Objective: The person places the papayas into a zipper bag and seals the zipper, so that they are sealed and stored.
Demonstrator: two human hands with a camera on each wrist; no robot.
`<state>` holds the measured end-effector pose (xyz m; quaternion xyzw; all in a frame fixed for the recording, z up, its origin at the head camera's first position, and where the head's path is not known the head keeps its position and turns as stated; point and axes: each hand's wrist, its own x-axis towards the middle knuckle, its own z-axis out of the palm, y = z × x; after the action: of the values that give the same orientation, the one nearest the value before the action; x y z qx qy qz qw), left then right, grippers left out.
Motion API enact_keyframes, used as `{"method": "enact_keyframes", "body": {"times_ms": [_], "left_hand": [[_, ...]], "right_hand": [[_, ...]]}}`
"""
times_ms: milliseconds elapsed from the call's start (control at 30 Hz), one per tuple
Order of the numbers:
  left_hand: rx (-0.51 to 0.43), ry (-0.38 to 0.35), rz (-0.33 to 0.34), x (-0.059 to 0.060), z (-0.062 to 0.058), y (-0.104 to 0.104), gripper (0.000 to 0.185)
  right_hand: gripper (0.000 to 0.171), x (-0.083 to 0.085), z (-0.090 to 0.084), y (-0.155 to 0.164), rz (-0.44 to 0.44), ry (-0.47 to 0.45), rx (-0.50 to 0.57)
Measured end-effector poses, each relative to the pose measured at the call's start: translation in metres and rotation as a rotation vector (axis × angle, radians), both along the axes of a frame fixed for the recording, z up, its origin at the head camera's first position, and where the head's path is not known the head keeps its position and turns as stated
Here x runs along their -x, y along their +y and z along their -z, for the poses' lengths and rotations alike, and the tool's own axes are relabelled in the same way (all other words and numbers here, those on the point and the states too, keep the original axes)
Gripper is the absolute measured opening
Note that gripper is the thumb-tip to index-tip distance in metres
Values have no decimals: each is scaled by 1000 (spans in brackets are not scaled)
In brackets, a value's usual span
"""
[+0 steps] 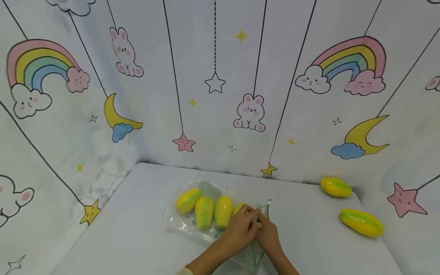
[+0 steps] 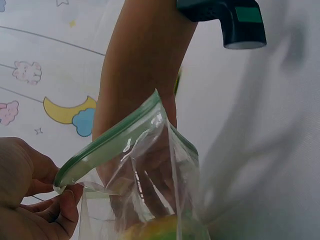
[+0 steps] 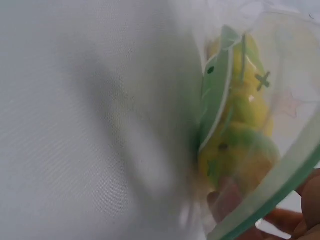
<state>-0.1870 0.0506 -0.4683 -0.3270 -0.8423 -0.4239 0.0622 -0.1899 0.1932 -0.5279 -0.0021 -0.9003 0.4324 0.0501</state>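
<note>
A clear zip bag (image 1: 182, 225) with a green zip strip and green printed patterns lies on the table, its mouth towards the right. Several yellow fruits with green stripes, shaped like papayas (image 1: 204, 212), are inside it. My left hand (image 1: 242, 231) pinches the bag's edge at the mouth; the left wrist view shows finger and thumb on the corner of the green zip strip (image 2: 107, 135). Close against it, my right hand (image 1: 267, 233) has curled fingers at the same edge. In the right wrist view its fingers (image 3: 295, 217) are partly hidden by the strip and plastic.
Two more papaya-like fruits lie loose near the white table's right edge, one (image 1: 336, 187) at the back and a longer one (image 1: 361, 222) nearer. Cartoon-printed wall sheets (image 1: 213, 114) border the table at the back and sides.
</note>
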Motion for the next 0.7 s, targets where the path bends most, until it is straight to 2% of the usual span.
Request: {"method": "enact_keyframes", "body": {"times_ms": [67, 133, 233, 300, 367, 433, 500, 533, 700], "left_hand": [[3, -5, 0, 0, 2, 0, 36], [10, -11, -5, 1, 3, -1, 37], [20, -3, -15, 3, 5, -1, 37], [20, 10, -24, 4, 6, -2, 37], [10, 15, -31, 6, 6, -3, 37], [-5, 2, -30, 7, 7, -4, 38], [-16, -19, -31, 7, 8, -5, 38], [-19, -27, -28, 7, 10, -6, 38], [-18, -52, -28, 6, 14, -8, 38]], "right_hand": [[36, -2, 0, 3, -8, -34, 49], [30, -4, -3, 8, 20, -27, 100], [16, -5, -10, 20, 137, 122, 123], [9, -1, -16, 35, 237, 271, 84], [7, 5, -22, 57, 314, 409, -15], [8, 11, -28, 84, 350, 464, -150], [22, 15, -34, 114, 353, 424, -302], [31, 16, -36, 130, 343, 372, -379], [68, 18, -41, 206, 274, 49, -674]]}}
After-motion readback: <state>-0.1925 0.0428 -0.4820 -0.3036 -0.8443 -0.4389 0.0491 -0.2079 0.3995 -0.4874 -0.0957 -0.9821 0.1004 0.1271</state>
